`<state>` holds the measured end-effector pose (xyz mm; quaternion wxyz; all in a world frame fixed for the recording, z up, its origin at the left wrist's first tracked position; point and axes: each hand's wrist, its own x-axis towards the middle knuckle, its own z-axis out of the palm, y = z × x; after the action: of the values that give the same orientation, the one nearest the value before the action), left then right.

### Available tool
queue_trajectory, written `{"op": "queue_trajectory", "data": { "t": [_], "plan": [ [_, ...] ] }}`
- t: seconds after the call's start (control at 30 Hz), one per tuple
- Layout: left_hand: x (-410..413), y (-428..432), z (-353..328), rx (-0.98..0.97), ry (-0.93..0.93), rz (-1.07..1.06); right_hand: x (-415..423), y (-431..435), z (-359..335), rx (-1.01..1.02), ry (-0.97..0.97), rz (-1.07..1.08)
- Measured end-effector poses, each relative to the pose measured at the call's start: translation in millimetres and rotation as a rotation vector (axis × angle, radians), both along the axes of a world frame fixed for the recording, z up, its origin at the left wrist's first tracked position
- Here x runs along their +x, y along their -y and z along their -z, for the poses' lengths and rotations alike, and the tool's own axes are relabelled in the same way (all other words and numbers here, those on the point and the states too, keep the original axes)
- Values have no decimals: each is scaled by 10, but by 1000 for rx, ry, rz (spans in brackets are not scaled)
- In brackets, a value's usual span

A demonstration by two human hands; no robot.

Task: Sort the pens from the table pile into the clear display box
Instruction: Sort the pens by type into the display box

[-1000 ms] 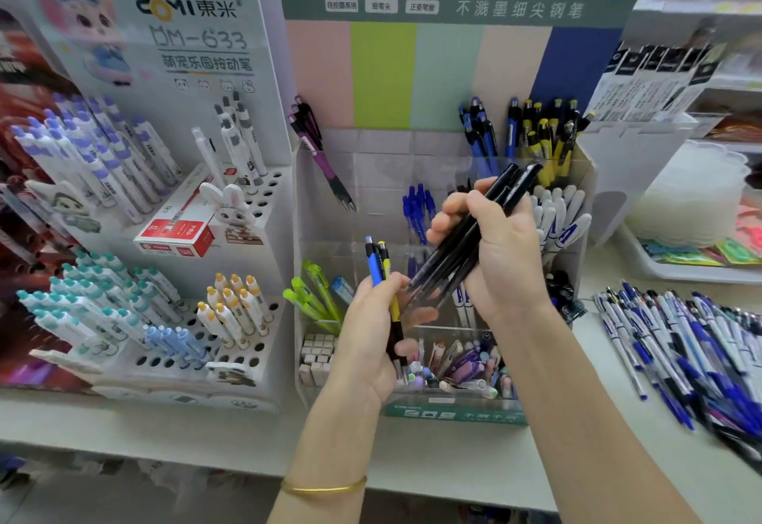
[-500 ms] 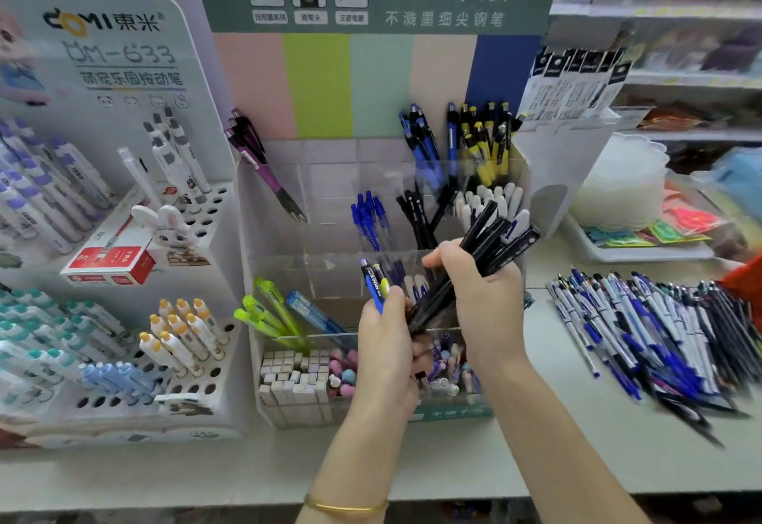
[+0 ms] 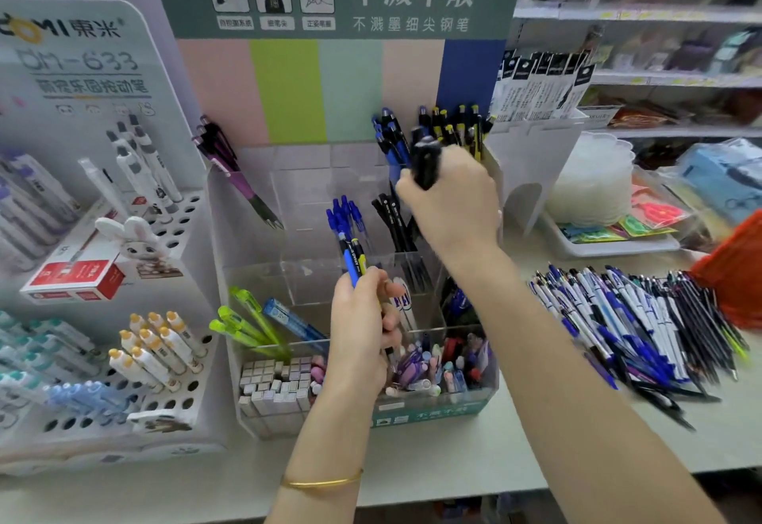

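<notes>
— White bench point(image 3: 453, 461), one. What stands on it?
— One clear display box point(image 3: 429, 414), split into compartments. One pile of pens point(image 3: 643, 329) lies to its right, apart from it, too many to count.
— Hands?
— Two. The right hand point(image 3: 453, 202) is over the box's back compartments, fingers curled tight round a bundle of black pens point(image 3: 424, 164); blurred, number cannot be told. The left hand point(image 3: 363, 329) is over the front compartments, fingers wrapped round two pens point(image 3: 352, 261), one blue, one yellow and black.
— Smaller items?
— One gold bangle point(image 3: 321, 482), left wrist.
</notes>
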<state>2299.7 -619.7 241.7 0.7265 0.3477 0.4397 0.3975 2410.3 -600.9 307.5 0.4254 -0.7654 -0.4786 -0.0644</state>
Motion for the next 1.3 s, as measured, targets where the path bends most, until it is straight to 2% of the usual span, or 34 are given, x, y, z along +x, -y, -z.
{"op": "queue_trajectory", "data": {
  "t": [0.07,0.13,0.5,0.63,0.77,0.9,1.07,1.3],
  "plan": [
    [-13,-30,-15,-5,15,-15,-81,-52,79,-130,155,29],
    [-39,-59,-14,-6,18,-31,-125,-77,145,-227,220,71],
    [-118,-152,-20,-18,56,-52,-161,-164,238,-410,128,123],
    [-150,-189,-33,-16,78,-25,-163,-74,246,-275,60,60],
    [-166,-215,-29,-2,87,-10,-200,11,395,-63,198,3],
    [-168,-229,-34,13,77,-1,-187,-18,638,67,323,87],
    [-191,-246,-38,30,80,13,-192,-29,807,44,424,128],
    [-246,-274,-36,43,172,80,-156,-103,730,11,336,94]
  ]
}}
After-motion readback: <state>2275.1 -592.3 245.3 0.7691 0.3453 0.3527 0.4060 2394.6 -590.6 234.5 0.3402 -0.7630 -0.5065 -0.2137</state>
